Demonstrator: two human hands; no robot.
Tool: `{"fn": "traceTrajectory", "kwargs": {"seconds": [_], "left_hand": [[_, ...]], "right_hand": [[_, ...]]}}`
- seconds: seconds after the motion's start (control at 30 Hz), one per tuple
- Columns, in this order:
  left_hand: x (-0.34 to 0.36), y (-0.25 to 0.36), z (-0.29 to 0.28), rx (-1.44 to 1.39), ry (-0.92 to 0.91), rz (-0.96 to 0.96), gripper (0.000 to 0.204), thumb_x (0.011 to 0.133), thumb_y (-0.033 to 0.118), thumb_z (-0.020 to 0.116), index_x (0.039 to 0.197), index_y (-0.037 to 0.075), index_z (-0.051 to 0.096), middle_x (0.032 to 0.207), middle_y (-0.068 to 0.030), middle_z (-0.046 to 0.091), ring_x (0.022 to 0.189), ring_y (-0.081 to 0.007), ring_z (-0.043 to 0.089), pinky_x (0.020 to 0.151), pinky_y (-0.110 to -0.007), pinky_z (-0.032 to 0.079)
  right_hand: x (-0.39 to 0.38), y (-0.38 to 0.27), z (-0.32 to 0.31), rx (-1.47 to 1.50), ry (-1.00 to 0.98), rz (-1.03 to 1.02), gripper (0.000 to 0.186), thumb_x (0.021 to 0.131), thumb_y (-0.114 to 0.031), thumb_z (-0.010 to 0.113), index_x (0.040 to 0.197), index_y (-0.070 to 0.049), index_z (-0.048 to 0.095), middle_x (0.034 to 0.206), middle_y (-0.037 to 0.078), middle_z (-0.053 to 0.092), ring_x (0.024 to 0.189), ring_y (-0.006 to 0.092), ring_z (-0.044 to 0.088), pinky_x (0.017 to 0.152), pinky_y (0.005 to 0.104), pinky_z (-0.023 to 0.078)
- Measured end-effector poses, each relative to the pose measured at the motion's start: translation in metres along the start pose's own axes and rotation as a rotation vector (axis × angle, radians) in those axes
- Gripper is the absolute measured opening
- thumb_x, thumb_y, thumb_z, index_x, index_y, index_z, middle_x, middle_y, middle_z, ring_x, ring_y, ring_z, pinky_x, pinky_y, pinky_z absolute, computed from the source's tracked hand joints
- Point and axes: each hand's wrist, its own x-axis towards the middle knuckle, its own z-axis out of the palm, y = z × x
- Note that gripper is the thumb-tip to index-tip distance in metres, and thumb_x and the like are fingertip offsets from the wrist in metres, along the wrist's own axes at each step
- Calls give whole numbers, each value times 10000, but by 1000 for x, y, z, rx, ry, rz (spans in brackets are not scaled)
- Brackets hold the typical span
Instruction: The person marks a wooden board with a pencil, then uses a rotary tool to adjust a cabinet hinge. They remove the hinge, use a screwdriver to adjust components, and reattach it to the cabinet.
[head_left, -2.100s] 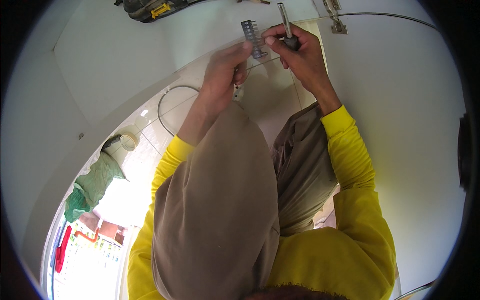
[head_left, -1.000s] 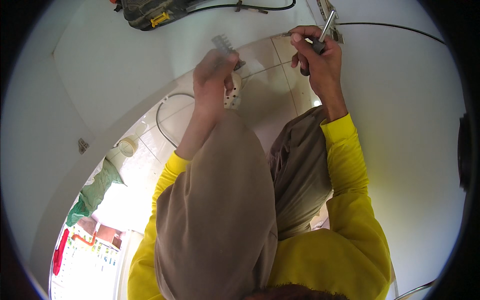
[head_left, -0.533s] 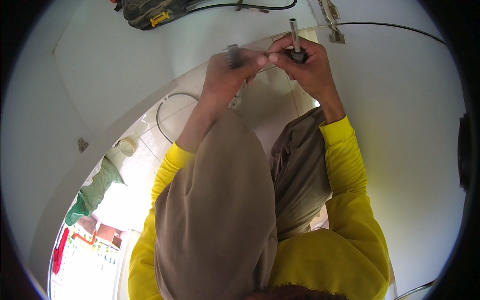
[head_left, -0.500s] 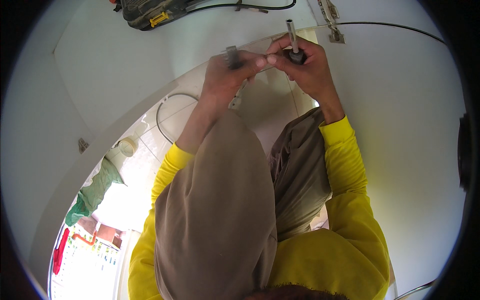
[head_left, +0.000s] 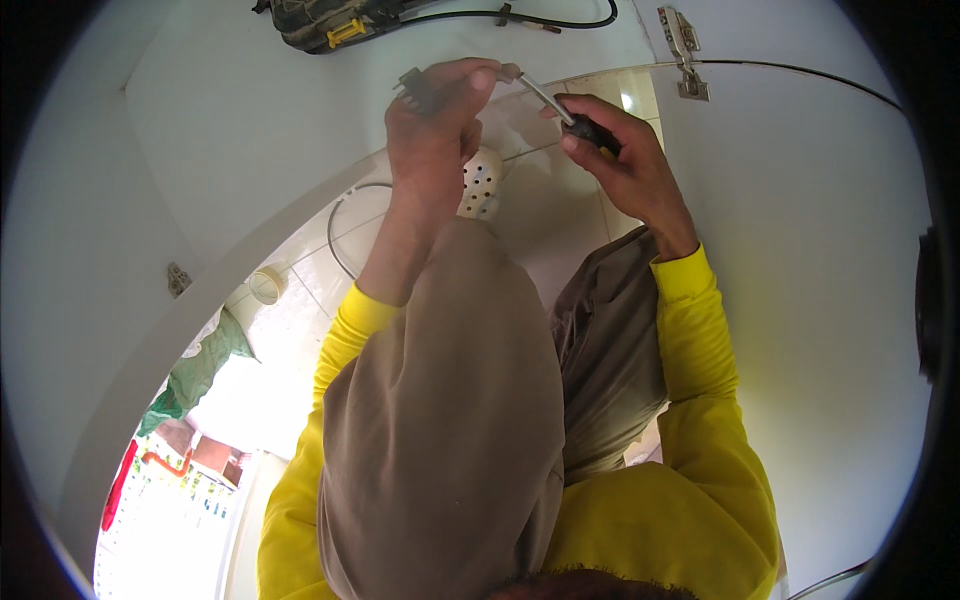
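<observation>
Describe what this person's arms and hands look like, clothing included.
Both arms wear long bright yellow sleeves with ribbed cuffs, the left sleeve ending well below the wrist, the right sleeve ending at the wrist. The left hand and right hand are bare: no gloves, rings or watch visible.

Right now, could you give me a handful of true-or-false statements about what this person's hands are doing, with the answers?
1. The right hand grips a screwdriver by its black handle. True.
2. The left hand is empty. False: its fingers pinch a small dark metal part.
3. The screwdriver's shaft points toward the left hand. True.
4. Both sleeves are blue. False: they are yellow.
5. A metal hinge sits on the white panel edge above the right hand. True.
6. The power tool at the top lies in the person's lap. False: it lies on the white panel, apart from both hands.
</observation>
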Motion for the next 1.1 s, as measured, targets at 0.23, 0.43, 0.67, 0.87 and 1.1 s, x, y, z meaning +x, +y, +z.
{"fn": "traceTrajectory", "kwargs": {"seconds": [0.23,0.43,0.67,0.87,1.1], "left_hand": [[-4,-2,5,84,102,6,185,1051,166,803,1172,26,809,1075,-90,838,554,-46,398,489,-238,312],[-5,-4,5,194,113,87,198,1030,164,831,1167,22,822,885,-11,775,567,-43,416,508,-244,313],[-5,-6,4,333,80,172,177,1030,154,829,1163,40,850,755,46,683,575,-36,412,521,-245,303],[-6,-2,2,345,68,116,200,1031,196,832,1159,44,854,673,64,595,576,-40,407,531,-250,298],[-9,-7,-1,366,93,72,196,1024,206,837,1106,30,860,818,55,646,738,-54,495,668,-257,399]], "right_hand": [[-3,7,0,44,-15,-21,446,1021,-83,811,1452,-46,705,1264,92,771,1009,147,689,944,298,577],[-3,7,-3,-25,-28,-39,441,1012,-89,820,1441,-63,722,1226,93,770,990,155,694,909,304,590],[-6,11,-5,-8,-21,-25,431,1026,-99,810,1448,-67,729,1168,64,770,982,132,680,903,296,583],[-7,10,-7,30,-64,39,436,1047,-100,790,1477,-70,721,1127,39,761,969,114,661,911,286,573],[-5,-4,-9,202,-197,252,434,1077,-181,758,1502,-103,714,1047,3,756,839,75,592,751,261,525]]}}
